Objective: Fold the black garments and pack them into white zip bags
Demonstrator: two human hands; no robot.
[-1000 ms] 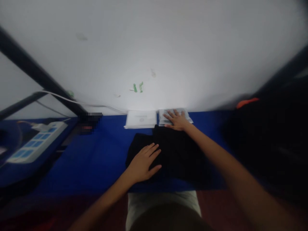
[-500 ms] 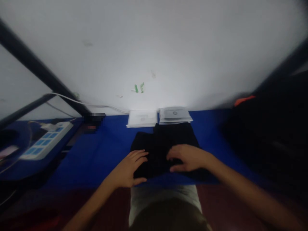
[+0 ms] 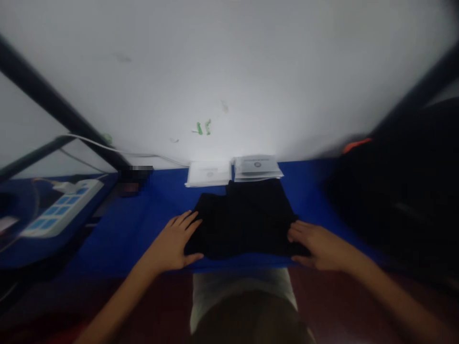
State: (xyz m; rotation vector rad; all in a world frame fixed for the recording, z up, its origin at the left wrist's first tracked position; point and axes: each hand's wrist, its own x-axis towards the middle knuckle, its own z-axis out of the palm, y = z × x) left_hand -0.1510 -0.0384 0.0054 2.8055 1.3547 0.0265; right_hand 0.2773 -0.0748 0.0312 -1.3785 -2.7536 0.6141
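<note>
A piece of black clothing (image 3: 247, 220), shaped rather like shorts, lies spread on a blue-covered table (image 3: 143, 229). Its upper edge has a step near the middle, and dark folds are hard to make out. At its left edge rests my left hand (image 3: 174, 241), fingers spread and fingertips on the cloth. My right hand (image 3: 315, 243) lies at the lower right edge of the garment. Its fingers are slightly bent over the cloth, with the thumb held apart from them.
Two stacks of flat packets in clear plastic, a left one (image 3: 209, 174) and a right one (image 3: 257, 167), lie behind the garment against the wall (image 3: 229, 71). A power strip (image 3: 64, 210) with a white cable is at left. A large dark mass (image 3: 401, 200) stands at right.
My hands have moved apart over the garment, the left one leftwards and the right one rightwards to its edges. The cloth between them now looks flatter, and the view has shifted slightly.
</note>
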